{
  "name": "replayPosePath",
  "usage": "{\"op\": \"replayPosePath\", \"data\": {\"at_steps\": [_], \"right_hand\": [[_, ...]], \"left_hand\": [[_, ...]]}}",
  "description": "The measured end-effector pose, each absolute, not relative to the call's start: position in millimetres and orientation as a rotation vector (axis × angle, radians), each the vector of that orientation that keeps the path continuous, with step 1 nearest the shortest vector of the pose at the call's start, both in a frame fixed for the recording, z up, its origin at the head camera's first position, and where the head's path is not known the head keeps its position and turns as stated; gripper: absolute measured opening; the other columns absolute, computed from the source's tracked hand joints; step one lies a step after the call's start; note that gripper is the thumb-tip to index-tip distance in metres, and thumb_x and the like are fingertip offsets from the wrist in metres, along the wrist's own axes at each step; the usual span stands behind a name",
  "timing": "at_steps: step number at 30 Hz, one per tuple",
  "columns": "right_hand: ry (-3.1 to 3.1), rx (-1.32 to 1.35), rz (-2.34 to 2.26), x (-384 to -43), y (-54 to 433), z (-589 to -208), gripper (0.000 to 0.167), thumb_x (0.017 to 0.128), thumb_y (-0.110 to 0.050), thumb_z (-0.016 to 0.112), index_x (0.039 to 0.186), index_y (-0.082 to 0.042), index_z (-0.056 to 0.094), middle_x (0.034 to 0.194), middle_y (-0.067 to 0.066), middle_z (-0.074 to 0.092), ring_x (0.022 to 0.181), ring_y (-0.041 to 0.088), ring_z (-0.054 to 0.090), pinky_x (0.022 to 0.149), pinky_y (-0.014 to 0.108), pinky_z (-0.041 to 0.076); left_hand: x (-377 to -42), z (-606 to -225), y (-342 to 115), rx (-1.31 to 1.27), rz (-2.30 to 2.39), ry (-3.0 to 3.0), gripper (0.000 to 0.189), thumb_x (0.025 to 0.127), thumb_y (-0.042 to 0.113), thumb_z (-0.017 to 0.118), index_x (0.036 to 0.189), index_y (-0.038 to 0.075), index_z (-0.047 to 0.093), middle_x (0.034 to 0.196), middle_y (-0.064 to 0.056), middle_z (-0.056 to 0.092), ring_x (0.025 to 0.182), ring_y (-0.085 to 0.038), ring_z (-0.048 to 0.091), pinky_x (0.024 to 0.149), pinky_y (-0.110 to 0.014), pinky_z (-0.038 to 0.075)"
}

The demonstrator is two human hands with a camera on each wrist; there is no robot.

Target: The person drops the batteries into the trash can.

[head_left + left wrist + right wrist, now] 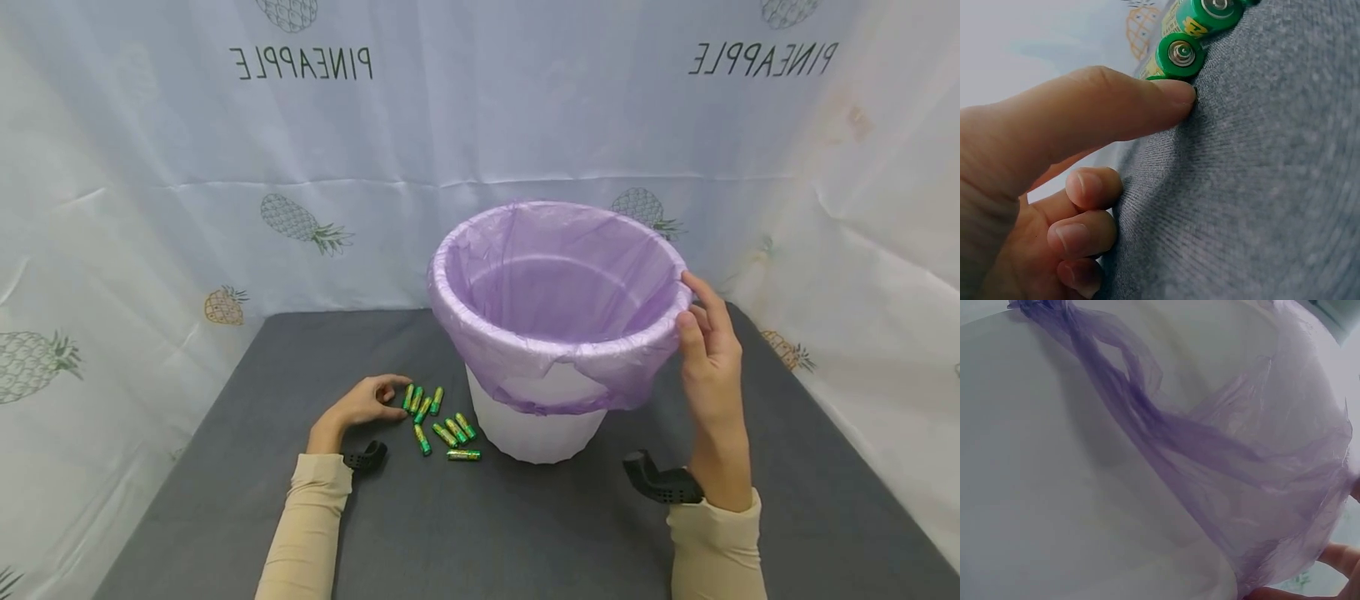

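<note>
Several green-and-yellow batteries (422,439) lie loosely grouped on the dark tabletop. My left hand (365,402) is at the left end of the group, its thumb and index finger at the two ends of the outermost battery (407,397). In the left wrist view the thumb (1116,106) covers that battery's end, and the other fingers curl beside it on the cloth. A white trash can (536,429) with a purple plastic liner (570,375) stands right of the batteries. My right hand (711,367) grips its lined rim at the right side, thumb toward me.
Dark grey cloth covers the table (420,533). White curtains (480,108) with pineapple prints hang behind and at both sides. Black wrist mounts (663,482) sit on both forearms. One battery (463,455) lies crosswise near the can's base.
</note>
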State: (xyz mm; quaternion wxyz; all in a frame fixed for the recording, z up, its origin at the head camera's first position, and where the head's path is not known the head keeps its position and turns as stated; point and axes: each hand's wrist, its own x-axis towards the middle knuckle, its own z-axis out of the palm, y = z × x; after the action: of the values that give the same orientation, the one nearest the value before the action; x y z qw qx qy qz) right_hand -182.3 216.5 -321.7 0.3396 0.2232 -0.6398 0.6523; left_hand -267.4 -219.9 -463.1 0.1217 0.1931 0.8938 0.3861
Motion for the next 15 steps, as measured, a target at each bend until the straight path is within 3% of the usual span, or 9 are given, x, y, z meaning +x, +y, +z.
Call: {"op": "replayPosePath", "data": {"at_steps": [8, 15], "right_hand": [[-1.673, 0.583, 1.698, -181.1, 216.1, -318.4, 0.039, 0.098, -0.006, 0.048, 0.137, -0.005, 0.051, 0.101, -0.009, 0.067, 0.081, 0.002, 0.054, 0.071, 0.014, 0.039], [-1.695, 0.465, 1.722, -180.1, 214.6, -317.8, 0.039, 0.098, -0.007, 0.049, 0.136, -0.004, 0.053, 0.096, -0.011, 0.066, 0.079, 0.001, 0.053, 0.070, 0.013, 0.039]], "left_hand": [[-269.6, -464.3, -220.1, 0.515, 1.087, 2.619, 0.054, 0.082, 0.016, 0.076, 0.131, 0.000, 0.057, 0.069, 0.003, 0.038, 0.060, -0.008, 0.033, 0.065, -0.025, 0.034], [-268.2, -464.6, -221.8, 0.522, 1.126, 2.614, 0.054, 0.081, 0.017, 0.078, 0.128, -0.001, 0.058, 0.069, 0.002, 0.037, 0.059, -0.007, 0.032, 0.065, -0.024, 0.034]]}}
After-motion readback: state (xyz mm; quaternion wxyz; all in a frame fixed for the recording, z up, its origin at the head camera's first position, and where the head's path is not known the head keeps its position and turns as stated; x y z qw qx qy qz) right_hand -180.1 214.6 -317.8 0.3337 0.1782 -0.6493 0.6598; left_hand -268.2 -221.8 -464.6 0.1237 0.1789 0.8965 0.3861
